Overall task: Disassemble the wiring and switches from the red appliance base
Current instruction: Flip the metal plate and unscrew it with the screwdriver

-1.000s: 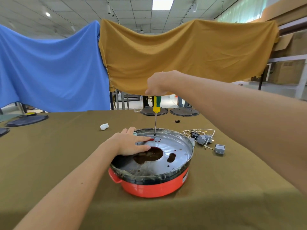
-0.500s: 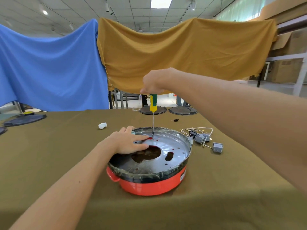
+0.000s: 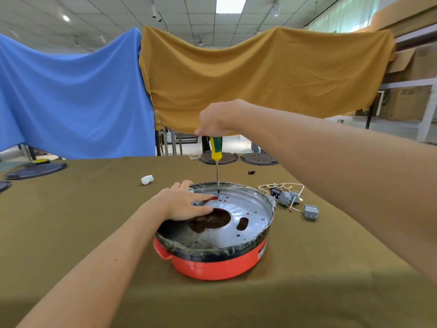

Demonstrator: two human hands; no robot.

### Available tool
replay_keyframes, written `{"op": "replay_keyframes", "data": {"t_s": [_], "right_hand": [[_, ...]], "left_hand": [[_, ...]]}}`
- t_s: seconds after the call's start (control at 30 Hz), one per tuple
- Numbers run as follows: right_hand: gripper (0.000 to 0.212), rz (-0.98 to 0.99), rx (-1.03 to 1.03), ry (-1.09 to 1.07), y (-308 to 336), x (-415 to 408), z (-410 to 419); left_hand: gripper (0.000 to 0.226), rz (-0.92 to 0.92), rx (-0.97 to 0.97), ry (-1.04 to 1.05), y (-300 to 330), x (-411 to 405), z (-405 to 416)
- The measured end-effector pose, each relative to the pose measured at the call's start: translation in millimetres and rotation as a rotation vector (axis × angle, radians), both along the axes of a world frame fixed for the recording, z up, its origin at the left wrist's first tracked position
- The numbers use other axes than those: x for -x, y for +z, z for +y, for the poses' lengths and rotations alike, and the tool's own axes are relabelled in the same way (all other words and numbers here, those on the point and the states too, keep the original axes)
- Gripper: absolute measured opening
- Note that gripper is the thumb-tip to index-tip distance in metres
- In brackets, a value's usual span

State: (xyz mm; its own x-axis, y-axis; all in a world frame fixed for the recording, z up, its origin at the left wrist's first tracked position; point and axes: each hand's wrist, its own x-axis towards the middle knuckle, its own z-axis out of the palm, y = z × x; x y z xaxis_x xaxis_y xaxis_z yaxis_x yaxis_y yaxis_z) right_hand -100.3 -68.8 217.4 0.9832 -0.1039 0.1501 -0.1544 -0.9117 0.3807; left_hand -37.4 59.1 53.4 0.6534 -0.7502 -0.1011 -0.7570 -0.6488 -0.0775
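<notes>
Olive tabletop point(image 3: 71, 233) under hung blue and mustard cloths. Red appliance base point(image 3: 220, 263) sat mid-tabletop, loose wiring and switches point(image 3: 289, 197) just right. Left hand point(image 3: 186, 204) flat, fingers straight, pressing its metal plate point(image 3: 250, 209). Right hand point(image 3: 216, 119) clenched round upright screwdriver point(image 3: 216, 150), tip on plate.

Single view only, worn at head height; nothing is shared with a second camera. The scene is looked at forward and slightly down across the table point(image 3: 71, 233). Wide-angle bending is seen at the edges. Both forearms are seen entering from the bottom corners. The red appliance base point(image 3: 220, 263) is held near, low centre; hanging cloths point(image 3: 260, 79) and ceiling are taken in above.
</notes>
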Motion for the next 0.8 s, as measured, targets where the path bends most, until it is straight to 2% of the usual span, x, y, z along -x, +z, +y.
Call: {"op": "replay_keyframes", "data": {"t_s": [0.07,0.13,0.2,0.27,0.4,0.5,0.57,0.63,0.7,0.8], "right_hand": [[0.034,0.017,-0.045,0.041,1,-4,-3],[0.019,0.045,-0.239,0.066,6,-3,-6],[0.033,0.08,-0.536,0.084,11,2,-4],[0.043,0.095,-0.682,0.099,8,5,0],[0.032,0.09,-0.517,0.033,5,1,8],[0.048,0.023,-0.238,-0.016,4,-1,9],[0.049,-0.028,-0.079,0.012,1,-5,8],[0.036,0.025,-0.159,0.033,2,-8,7],[0.024,0.083,-0.358,0.043,8,-7,5],[0.033,0.12,-0.619,0.047,11,-2,6]], "left_hand": [[0.057,-0.006,-0.002,-0.005,0,0,0],[0.057,-0.013,-0.001,-0.009,0,0,1],[0.057,-0.018,-0.001,-0.009,-1,0,0],[0.057,-0.02,-0.007,-0.007,0,0,0],[0.057,-0.017,-0.004,-0.008,0,1,0],[0.056,-0.01,0.0,-0.006,0,1,0],[0.056,-0.004,0.003,-0.006,0,0,0],[0.057,-0.005,-0.003,-0.008,0,0,0],[0.057,-0.005,-0.006,-0.01,0,0,0],[0.057,-0.009,-0.007,-0.009,0,-1,-1]]}}
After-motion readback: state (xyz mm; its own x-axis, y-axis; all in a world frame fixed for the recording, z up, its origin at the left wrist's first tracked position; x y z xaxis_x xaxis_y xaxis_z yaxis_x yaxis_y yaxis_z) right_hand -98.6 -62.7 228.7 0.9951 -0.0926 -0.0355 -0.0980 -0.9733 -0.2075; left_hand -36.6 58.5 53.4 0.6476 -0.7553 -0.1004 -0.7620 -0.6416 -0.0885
